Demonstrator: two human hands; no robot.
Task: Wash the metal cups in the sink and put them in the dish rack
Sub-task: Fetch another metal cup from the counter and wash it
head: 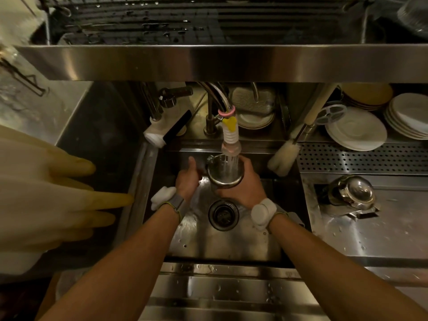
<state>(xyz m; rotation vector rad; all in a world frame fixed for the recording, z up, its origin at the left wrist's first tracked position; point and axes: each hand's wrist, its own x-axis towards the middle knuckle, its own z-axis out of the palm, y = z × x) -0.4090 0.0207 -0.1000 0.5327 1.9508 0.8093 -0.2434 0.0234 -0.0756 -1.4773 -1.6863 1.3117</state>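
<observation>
The metal cup is held mouth-up over the sink, directly under the tap nozzle, and a stream of water runs into it. The right hand wraps its grip around the cup's body from the right and below, with the fingers curled round the wall. The left hand closes its grip at the cup's left side, where the handle sits, with the thumb raised; the handle itself is mostly hidden by the fingers. Just below the grip lies the drain in the wet sink floor. To the right of the grip and a little beyond it, a bottle brush leans into the sink corner. Farther right, a second metal vessel lies on the steel surface, with stacked plates behind it. Well to the left of the grip hangs a pale rubber glove. Above and beyond the grip, over a steel ledge, is the dish rack.
</observation>
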